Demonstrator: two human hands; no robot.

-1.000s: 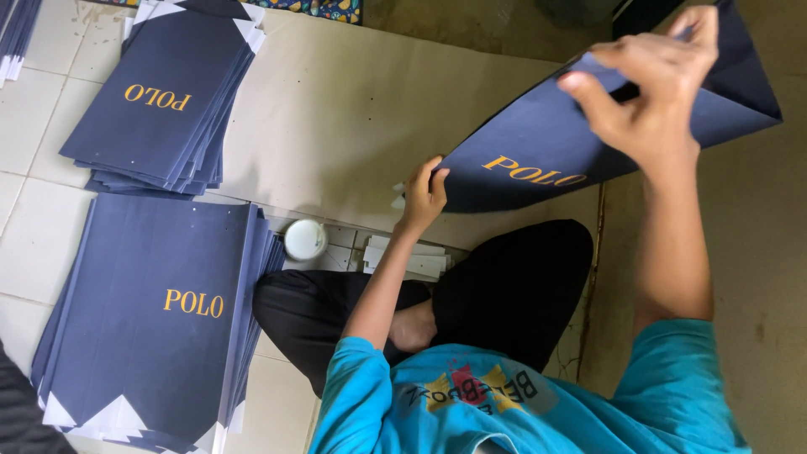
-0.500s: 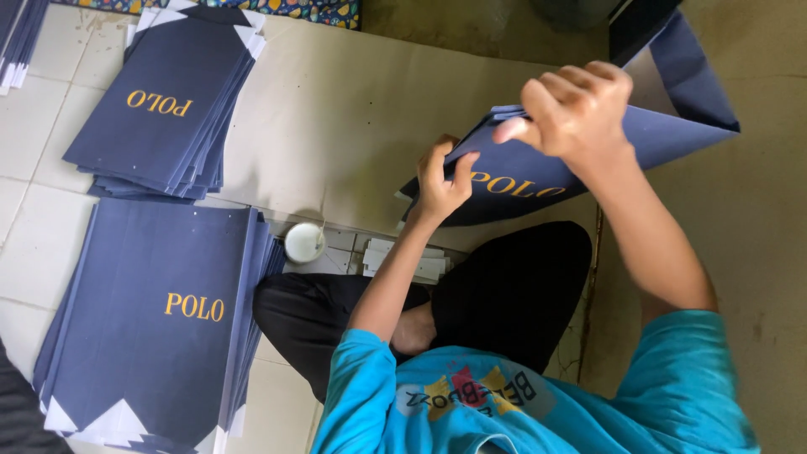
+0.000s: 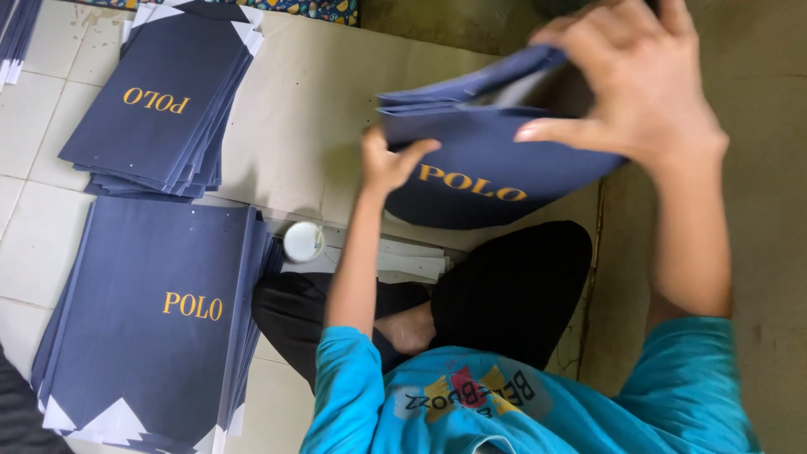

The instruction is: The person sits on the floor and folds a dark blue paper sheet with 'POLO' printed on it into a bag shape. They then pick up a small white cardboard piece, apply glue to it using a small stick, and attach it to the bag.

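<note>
Over the tiled floor (image 3: 34, 244), both hands grip the navy paper bag (image 3: 496, 168) — left hand (image 3: 388, 160) pinching its edge, right hand (image 3: 639, 109) clasping the fold — so crease squarely, keeping edges aligned.

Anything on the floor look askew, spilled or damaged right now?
Nothing spilled or visibly damaged. The far stack of navy sheets lies skewed and fanned at its edges, unlike the squarer near stack. The small white round container sits upright. Both hands, left hand and right hand, grip the folded navy sheet.
</note>
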